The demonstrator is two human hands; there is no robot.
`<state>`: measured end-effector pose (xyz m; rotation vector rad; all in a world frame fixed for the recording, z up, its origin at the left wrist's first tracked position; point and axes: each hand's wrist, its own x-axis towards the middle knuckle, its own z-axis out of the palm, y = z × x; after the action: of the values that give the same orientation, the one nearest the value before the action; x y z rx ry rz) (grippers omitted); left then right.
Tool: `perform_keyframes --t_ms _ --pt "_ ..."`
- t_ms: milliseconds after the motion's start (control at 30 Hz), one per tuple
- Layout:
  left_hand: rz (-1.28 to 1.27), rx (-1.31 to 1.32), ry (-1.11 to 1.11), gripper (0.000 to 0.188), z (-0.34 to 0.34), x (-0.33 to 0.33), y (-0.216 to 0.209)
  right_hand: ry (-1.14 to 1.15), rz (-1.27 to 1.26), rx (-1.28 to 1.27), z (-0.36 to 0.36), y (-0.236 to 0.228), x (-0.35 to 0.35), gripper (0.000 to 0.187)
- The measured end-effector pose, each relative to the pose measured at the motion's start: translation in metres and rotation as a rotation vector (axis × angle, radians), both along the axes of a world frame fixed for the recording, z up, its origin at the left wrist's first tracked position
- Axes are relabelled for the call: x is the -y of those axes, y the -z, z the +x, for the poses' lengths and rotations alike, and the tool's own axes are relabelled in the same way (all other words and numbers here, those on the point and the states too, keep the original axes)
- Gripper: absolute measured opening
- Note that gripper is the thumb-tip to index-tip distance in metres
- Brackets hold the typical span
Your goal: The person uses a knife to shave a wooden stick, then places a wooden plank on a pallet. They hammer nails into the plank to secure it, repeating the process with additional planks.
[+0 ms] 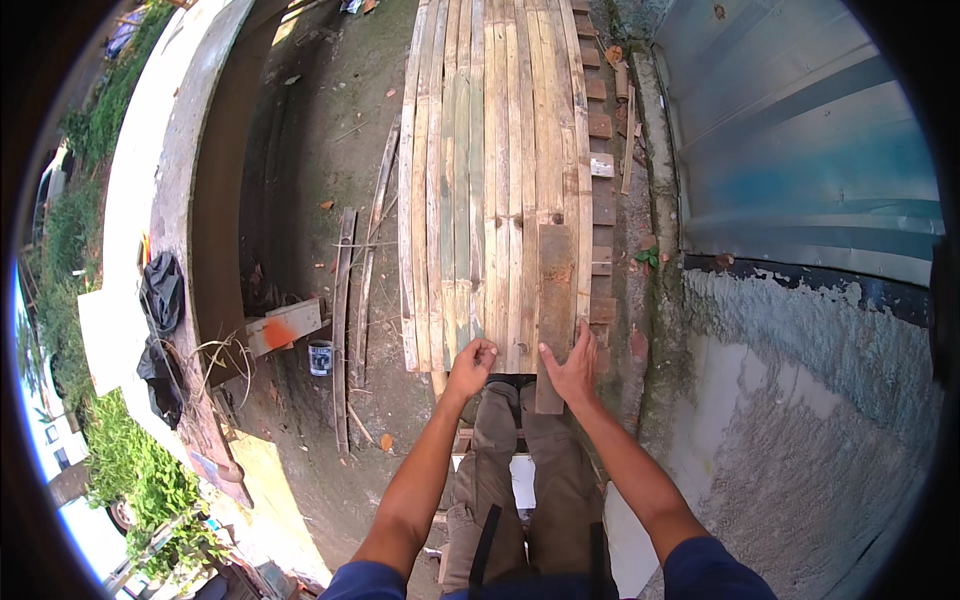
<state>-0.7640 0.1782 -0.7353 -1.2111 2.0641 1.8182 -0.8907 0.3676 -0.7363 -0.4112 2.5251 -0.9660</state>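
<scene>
A long bench top of pale split-bamboo slats (490,180) stretches away in front of me. A short brown wooden plank (556,260) lies lengthwise on its right side, its near end jutting past the bench edge over my thigh. My right hand (572,375) rests across that plank, thumb and fingers spread toward its two sides. At the near edge of the slats, my left hand (472,367) is closed, fingers curled toward the thumb. Whatever it may hold is too small or hidden to make out.
Wood blocks (600,208) stick out along the bench's right side. Left on the ground are loose wood strips (343,330), a small can (320,358) and a board with an orange paint mark (285,328). A rough wall (800,420) and metal sheeting (800,150) stand right.
</scene>
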Motion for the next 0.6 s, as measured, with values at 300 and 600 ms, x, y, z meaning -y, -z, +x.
perform_keyframes --t_ms 300,600 --pt "0.109 0.005 -0.186 0.021 0.052 -0.015 0.039 -0.065 0.251 -0.021 0.023 0.012 0.031 0.106" --pt "0.192 -0.143 -0.449 0.022 0.093 -0.011 0.03 -0.075 0.131 0.211 0.046 -0.014 0.052 0.099"
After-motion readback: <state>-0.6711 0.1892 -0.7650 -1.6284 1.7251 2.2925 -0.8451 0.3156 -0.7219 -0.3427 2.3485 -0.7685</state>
